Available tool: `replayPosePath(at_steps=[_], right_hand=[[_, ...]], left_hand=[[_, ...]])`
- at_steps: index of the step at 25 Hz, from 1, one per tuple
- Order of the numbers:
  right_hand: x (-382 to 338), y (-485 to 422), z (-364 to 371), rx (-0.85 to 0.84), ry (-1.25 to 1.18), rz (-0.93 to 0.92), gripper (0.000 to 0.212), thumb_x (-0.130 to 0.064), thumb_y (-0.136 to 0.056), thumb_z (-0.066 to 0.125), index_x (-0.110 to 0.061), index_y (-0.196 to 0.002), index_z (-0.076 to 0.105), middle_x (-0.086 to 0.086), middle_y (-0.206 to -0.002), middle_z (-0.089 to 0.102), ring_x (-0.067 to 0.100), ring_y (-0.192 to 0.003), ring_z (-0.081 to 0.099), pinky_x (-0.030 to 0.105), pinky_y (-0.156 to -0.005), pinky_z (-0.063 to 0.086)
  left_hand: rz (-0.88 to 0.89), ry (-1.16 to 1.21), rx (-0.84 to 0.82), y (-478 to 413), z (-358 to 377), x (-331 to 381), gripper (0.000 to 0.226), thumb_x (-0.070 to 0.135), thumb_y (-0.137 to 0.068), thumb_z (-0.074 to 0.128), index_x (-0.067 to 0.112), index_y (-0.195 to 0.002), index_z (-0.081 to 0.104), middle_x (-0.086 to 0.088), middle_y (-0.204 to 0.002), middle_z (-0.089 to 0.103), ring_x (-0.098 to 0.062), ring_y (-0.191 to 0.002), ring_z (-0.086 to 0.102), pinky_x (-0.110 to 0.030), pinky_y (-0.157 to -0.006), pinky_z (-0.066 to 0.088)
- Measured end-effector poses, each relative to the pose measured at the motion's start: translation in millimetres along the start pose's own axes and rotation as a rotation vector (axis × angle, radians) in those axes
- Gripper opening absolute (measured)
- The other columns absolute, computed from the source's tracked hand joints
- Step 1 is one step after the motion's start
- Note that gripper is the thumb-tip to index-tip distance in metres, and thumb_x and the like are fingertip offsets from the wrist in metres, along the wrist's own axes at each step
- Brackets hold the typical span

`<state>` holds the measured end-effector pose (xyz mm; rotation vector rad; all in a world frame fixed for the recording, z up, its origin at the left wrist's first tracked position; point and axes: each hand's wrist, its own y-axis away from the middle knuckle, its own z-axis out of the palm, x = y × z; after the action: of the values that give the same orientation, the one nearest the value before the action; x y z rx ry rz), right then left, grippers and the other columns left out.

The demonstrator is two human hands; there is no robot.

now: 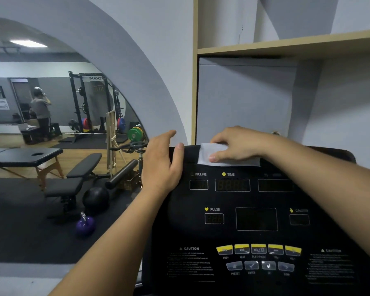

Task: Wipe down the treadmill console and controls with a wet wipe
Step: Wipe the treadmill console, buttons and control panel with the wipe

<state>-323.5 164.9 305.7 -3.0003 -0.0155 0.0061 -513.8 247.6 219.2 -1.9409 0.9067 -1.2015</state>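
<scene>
The black treadmill console [254, 201] fills the lower right, with dark displays labelled INCLINE, TIME and PULSE and two rows of yellow and grey buttons [259, 249] near the bottom. A white wet wipe [207, 152] lies folded over the console's top edge. My right hand [237, 144] presses it there, fingers over the far side and thumb on the front face. My left hand [160, 165] grips the console's top left corner, thumb on the front and fingers round the side.
A wooden shelf unit [286, 45] stands close behind the console against the grey wall. To the left an arched mirror [51, 124] reflects a gym with a massage table, benches, a kettlebell, a rack and a person standing far off.
</scene>
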Motion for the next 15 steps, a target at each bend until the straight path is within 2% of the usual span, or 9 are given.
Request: replayPosePath(at_steps=[2, 5, 7, 9, 11, 13, 15], right_hand=[[-35.5, -21.9, 9.5, 0.051, 0.102, -0.077, 0.041, -0.057, -0.088, 0.057, -0.018, -0.097, 0.059, -0.002, -0.092, 0.059, 0.021, -0.087, 0.053, 0.031, -0.072, 0.041], [-84.3, -51.4, 22.0, 0.079, 0.122, -0.156, 0.023, -0.037, -0.09, 0.051, -0.018, -0.096, 0.06, -0.002, -0.084, 0.061, 0.023, -0.081, 0.058, 0.031, -0.062, 0.04], [-99.9, -60.0, 27.2, 0.108, 0.144, -0.195, 0.01, -0.026, -0.088, 0.047, -0.02, -0.086, 0.054, -0.005, -0.073, 0.055, 0.02, -0.072, 0.057, 0.029, -0.057, 0.037], [-98.1, -57.8, 27.7, 0.148, 0.152, -0.191, 0.008, -0.024, -0.088, 0.046, -0.021, -0.084, 0.052, -0.005, -0.072, 0.053, 0.016, -0.066, 0.053, 0.03, -0.056, 0.036], [-83.8, -47.5, 25.9, 0.177, 0.126, -0.15, 0.013, -0.032, -0.091, 0.046, -0.021, -0.09, 0.054, -0.004, -0.077, 0.055, 0.019, -0.07, 0.052, 0.031, -0.058, 0.036], [-62.2, -33.4, 23.5, 0.213, 0.094, -0.109, 0.025, -0.049, -0.093, 0.046, -0.025, -0.09, 0.052, -0.001, -0.084, 0.058, 0.024, -0.079, 0.051, 0.032, -0.063, 0.035], [-32.3, -12.9, 22.4, 0.25, 0.124, -0.067, 0.032, -0.059, -0.092, 0.043, -0.029, -0.088, 0.052, 0.003, -0.093, 0.063, 0.028, -0.086, 0.053, 0.033, -0.067, 0.033]], left_hand=[[0.003, 0.095, 0.09, 1.6, -1.9, -5.7, 0.055, 0.04, -0.094, 0.036, 0.005, -0.131, 0.054, -0.01, -0.128, 0.059, -0.023, -0.12, 0.051, -0.033, -0.103, 0.038], [0.103, 0.121, 0.14, 3.7, -2.9, -12.7, 0.049, 0.033, -0.095, 0.037, 0.0, -0.129, 0.052, -0.013, -0.126, 0.057, -0.027, -0.119, 0.051, -0.052, -0.104, 0.041], [0.169, 0.078, 0.167, 3.7, -1.2, -16.0, 0.046, 0.028, -0.095, 0.036, -0.001, -0.126, 0.054, -0.014, -0.128, 0.058, -0.024, -0.122, 0.048, -0.06, -0.11, 0.031], [0.181, 0.017, 0.182, 2.2, -0.2, -19.0, 0.046, 0.028, -0.095, 0.035, 0.0, -0.125, 0.056, -0.014, -0.128, 0.059, -0.023, -0.123, 0.047, -0.059, -0.116, 0.021], [0.204, -0.044, 0.159, 0.7, 1.2, -19.1, 0.046, 0.028, -0.095, 0.035, 0.0, -0.124, 0.057, -0.014, -0.124, 0.061, -0.027, -0.12, 0.05, -0.056, -0.116, 0.024], [0.209, -0.079, 0.111, -0.1, 1.5, -17.5, 0.045, 0.029, -0.095, 0.036, 0.001, -0.123, 0.058, -0.014, -0.119, 0.063, -0.029, -0.113, 0.054, -0.052, -0.107, 0.035], [0.12, -0.038, 0.056, -1.6, 0.9, -14.0, 0.043, 0.03, -0.095, 0.04, 0.005, -0.124, 0.058, -0.011, -0.116, 0.066, -0.027, -0.108, 0.059, -0.041, -0.098, 0.043]])
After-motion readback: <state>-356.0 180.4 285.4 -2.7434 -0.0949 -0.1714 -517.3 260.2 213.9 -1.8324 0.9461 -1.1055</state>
